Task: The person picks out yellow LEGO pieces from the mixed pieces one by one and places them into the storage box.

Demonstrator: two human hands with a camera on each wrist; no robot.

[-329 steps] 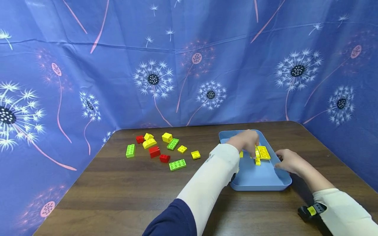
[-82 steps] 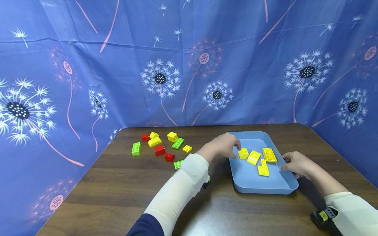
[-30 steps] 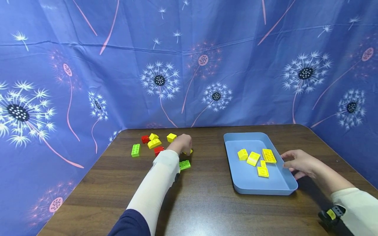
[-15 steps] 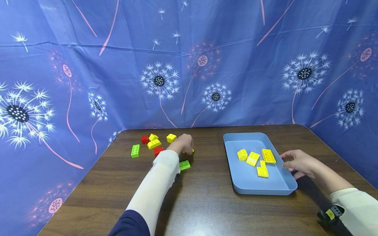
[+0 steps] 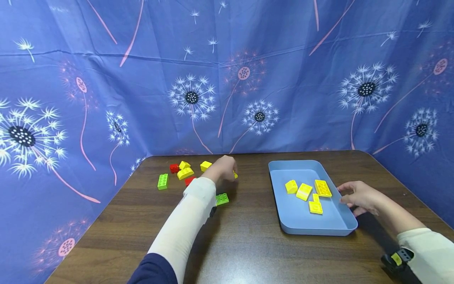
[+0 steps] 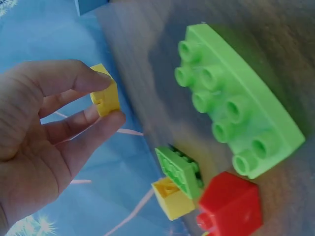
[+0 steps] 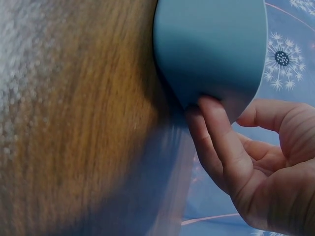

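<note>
My left hand (image 5: 222, 167) pinches a small yellow toy brick (image 6: 104, 93) between thumb and fingertips, raised above the table in the left wrist view. In the head view only a sliver of that brick (image 5: 235, 174) shows past the hand. My right hand (image 5: 361, 196) holds the right side of a shallow blue tray (image 5: 313, 230). In the right wrist view its fingers (image 7: 216, 118) press against the tray's outer wall (image 7: 211, 54), with the thumb at the rim. Several yellow bricks (image 5: 304, 191) lie in the tray.
Left of the tray, several loose bricks lie on the brown wooden table (image 5: 248, 244): a green brick (image 5: 162, 181), a red one (image 5: 174, 168), a yellow arched one (image 5: 185, 173). A longer green brick (image 5: 222, 198) lies beside the left forearm. A blue patterned cloth (image 5: 227, 79) hangs behind.
Over the last second my left hand has lifted slightly with the yellow brick, which earlier sat on the table. Before that, it moved left from the tray. My right hand stays at the tray's side.
</note>
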